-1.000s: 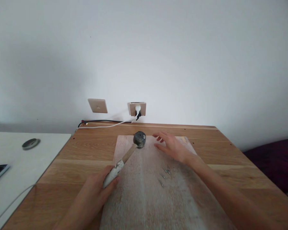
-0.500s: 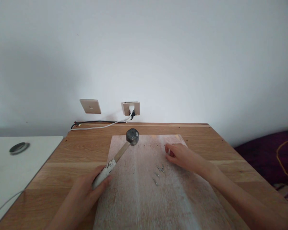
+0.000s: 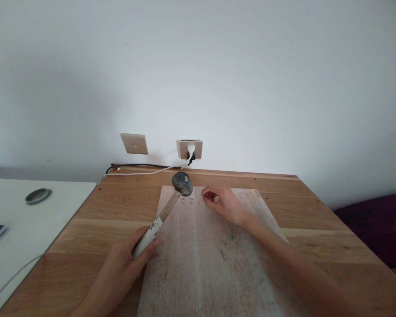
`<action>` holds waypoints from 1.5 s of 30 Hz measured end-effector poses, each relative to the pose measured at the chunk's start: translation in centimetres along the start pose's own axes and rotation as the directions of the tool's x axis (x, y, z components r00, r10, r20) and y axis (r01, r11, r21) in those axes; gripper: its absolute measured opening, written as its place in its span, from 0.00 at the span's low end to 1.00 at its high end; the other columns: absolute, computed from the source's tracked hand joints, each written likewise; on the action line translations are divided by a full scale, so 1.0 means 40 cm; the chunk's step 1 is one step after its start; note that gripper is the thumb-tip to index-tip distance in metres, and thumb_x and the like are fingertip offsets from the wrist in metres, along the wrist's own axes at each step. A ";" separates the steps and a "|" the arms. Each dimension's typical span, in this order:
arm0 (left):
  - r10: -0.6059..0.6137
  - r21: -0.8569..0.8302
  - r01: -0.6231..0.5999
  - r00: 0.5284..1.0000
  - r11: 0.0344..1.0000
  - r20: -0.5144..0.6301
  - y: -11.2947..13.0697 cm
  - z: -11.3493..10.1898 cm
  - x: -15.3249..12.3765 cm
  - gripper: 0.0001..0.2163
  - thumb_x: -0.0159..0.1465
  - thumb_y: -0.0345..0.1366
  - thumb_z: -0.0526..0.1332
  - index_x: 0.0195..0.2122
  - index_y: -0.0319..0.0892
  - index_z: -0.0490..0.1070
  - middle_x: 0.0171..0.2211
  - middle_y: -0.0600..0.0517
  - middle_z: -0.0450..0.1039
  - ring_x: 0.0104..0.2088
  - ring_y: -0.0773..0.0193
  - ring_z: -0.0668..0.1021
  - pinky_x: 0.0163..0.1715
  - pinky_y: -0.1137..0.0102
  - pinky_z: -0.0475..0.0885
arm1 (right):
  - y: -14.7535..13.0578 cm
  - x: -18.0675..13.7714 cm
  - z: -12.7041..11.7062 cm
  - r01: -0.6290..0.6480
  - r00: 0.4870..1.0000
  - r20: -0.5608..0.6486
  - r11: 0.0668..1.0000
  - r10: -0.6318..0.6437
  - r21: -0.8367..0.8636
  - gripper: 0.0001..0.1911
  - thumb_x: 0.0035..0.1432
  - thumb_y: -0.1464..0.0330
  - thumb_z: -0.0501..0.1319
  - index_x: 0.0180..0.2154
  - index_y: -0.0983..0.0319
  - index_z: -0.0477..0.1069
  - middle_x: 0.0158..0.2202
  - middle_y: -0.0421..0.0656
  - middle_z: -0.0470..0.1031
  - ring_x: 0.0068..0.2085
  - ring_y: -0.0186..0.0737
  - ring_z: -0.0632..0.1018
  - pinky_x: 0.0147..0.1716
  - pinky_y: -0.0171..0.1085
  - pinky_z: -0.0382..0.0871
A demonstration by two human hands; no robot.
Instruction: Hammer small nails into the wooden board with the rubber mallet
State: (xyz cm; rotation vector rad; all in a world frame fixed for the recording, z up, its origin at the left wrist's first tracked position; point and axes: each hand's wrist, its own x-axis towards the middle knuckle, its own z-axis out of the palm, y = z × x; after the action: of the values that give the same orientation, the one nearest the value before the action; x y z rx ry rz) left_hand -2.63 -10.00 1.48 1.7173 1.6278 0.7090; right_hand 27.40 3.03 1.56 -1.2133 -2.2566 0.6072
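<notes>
My left hand (image 3: 132,259) is wrapped around the white-painted wooden handle of a mallet (image 3: 182,184). Its dark, scuffed head is raised over the far left part of a pale, worn board (image 3: 185,264). Near the board's far edge, my right hand (image 3: 222,202) has thumb and fingertips pinched together just above the surface. What it pinches is too small to make out. Several small metal screws or nails (image 3: 227,242) lie loose on the board, nearer to me than the right hand. Small round marks (image 3: 192,200) line up between the mallet head and my right fingertips.
The board lies on a wooden table (image 3: 112,211) against a wall. White and black cables (image 3: 141,172) run along the back edge to a socket (image 3: 190,149). On the left, a white table (image 3: 16,229) bears a round dish (image 3: 38,196). Dark purple cloth (image 3: 372,220) is at right.
My right hand has moved left along the board's far edge, its fingers now closer to the mallet head. The left hand still grips the mallet. The view has shifted slightly.
</notes>
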 end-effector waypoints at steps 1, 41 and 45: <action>-0.004 -0.007 0.004 1.000 1.000 0.006 -0.002 0.001 -0.002 0.19 0.67 0.53 0.58 0.48 0.47 0.81 0.41 0.52 0.85 0.41 0.52 0.85 0.42 0.68 0.78 | 0.004 0.007 0.016 0.019 1.000 -0.007 1.000 -0.018 0.010 0.08 0.60 0.76 0.60 0.39 0.61 0.76 0.33 0.41 0.80 0.33 0.37 0.78 0.36 0.35 0.71; 0.018 0.009 -0.019 0.994 1.000 0.110 0.053 0.012 0.003 0.16 0.68 0.49 0.59 0.48 0.49 0.81 0.42 0.53 0.85 0.42 0.53 0.84 0.41 0.68 0.77 | 0.019 -0.037 0.004 -0.013 0.999 -0.033 0.999 0.012 -0.049 0.18 0.63 0.72 0.65 0.54 0.60 0.68 0.46 0.47 0.80 0.43 0.42 0.80 0.44 0.41 0.74; -0.003 0.034 -0.003 0.988 0.999 0.156 0.051 0.022 0.011 0.16 0.69 0.49 0.58 0.48 0.49 0.80 0.42 0.52 0.85 0.43 0.52 0.84 0.43 0.66 0.77 | 0.027 -0.088 -0.076 -0.014 1.000 0.019 0.993 0.016 -0.116 0.11 0.66 0.73 0.60 0.49 0.61 0.73 0.46 0.47 0.79 0.41 0.41 0.79 0.43 0.41 0.73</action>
State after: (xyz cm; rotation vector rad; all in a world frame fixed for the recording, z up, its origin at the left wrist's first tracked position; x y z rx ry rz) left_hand -0.64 -9.68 2.46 1.7511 1.5401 0.5349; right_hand 31.63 1.02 2.48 -1.2862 -2.3292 0.5017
